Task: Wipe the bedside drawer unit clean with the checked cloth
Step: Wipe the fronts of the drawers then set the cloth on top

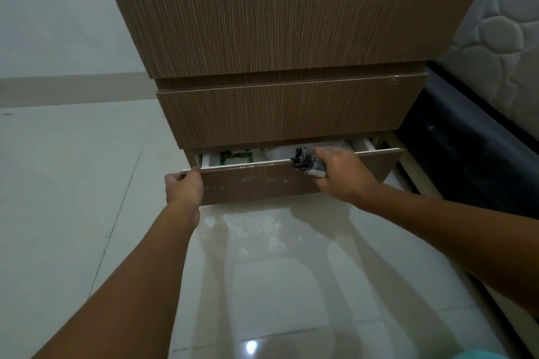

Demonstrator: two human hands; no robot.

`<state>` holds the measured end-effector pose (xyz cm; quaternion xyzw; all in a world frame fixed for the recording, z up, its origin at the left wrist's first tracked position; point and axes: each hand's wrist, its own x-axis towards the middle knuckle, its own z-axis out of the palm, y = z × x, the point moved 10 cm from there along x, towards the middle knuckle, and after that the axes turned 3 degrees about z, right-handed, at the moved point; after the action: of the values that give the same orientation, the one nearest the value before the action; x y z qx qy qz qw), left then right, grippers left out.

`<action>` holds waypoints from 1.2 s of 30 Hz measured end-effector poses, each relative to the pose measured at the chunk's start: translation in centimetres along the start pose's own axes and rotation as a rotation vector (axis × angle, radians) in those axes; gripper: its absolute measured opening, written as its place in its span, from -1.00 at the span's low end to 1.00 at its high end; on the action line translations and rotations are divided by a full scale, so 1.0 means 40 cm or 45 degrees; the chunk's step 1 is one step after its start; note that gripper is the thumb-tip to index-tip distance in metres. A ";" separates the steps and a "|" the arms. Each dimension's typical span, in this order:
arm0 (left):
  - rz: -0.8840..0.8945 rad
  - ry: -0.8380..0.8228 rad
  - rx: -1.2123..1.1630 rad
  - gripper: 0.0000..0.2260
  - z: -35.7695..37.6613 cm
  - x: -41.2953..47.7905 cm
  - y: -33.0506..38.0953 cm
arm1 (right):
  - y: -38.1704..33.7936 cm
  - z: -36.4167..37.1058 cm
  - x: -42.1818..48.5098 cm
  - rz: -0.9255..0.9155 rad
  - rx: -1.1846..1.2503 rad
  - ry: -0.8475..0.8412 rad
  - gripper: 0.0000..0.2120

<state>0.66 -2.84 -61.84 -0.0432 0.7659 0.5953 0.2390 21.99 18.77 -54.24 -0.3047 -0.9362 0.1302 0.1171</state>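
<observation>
The brown wood-grain drawer unit stands in front of me with two upper drawers closed. Its bottom drawer is pulled out a little; white dusty marks show on its front. My left hand grips the left end of that drawer's top edge. My right hand rests on the same edge further right, shut on the bunched dark checked cloth, which presses on the rim. Inside the drawer a green item and something white are partly visible.
A glossy pale tiled floor spreads below and to the left. A dark bed base with a quilted white mattress stands close on the right. A white wall with a skirting strip lies behind on the left.
</observation>
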 end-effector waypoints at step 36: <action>-0.170 -0.398 -0.280 -0.52 -0.059 0.100 -0.105 | -0.591 0.216 0.205 -0.172 0.692 -0.217 -0.85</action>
<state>-2.13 -5.37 -66.83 -0.0268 0.6454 0.6577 0.3875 0.17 3.76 -53.74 -0.1870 -0.8916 0.3934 0.1237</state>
